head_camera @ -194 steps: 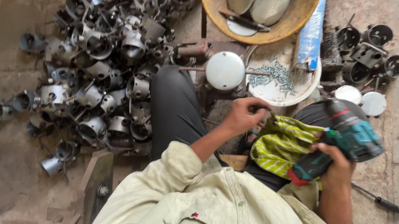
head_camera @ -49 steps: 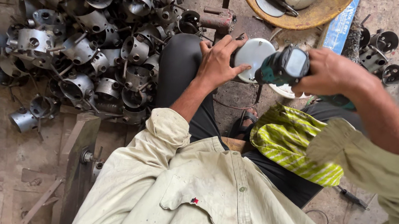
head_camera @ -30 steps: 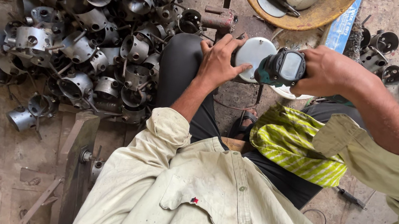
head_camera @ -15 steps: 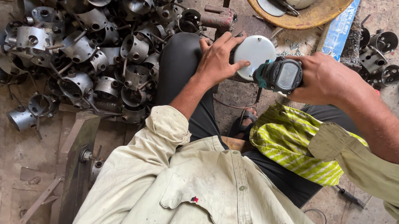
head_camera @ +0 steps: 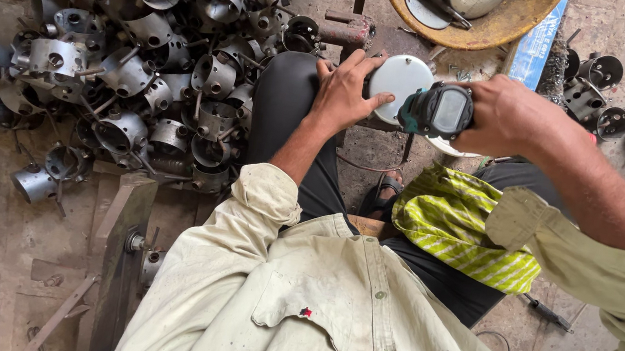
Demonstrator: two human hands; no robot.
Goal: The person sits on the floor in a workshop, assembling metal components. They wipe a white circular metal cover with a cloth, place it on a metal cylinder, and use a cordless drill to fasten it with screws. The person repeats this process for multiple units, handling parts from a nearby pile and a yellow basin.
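My left hand [head_camera: 344,89] rests on a round white metal lid [head_camera: 394,80], fingers spread over its left edge, holding it steady in front of my knee. My right hand [head_camera: 512,119] grips a teal and black cordless drill [head_camera: 437,112], its nose pointed at the lid's right side. The drill's tip is hidden behind its body. A yellow-green striped cloth [head_camera: 462,227] lies across my right thigh.
A big heap of grey metal cups with wire stubs [head_camera: 141,51] covers the floor at left. A yellow basin [head_camera: 477,10] with round lids stands at the top. Three more cups [head_camera: 612,105] lie at right. A screwdriver [head_camera: 548,311] lies on the floor by my right leg.
The drill has shifted slightly across the lid and stays against it. My left hand keeps its hold on the lid. Earlier still, the drill rested near my lap.
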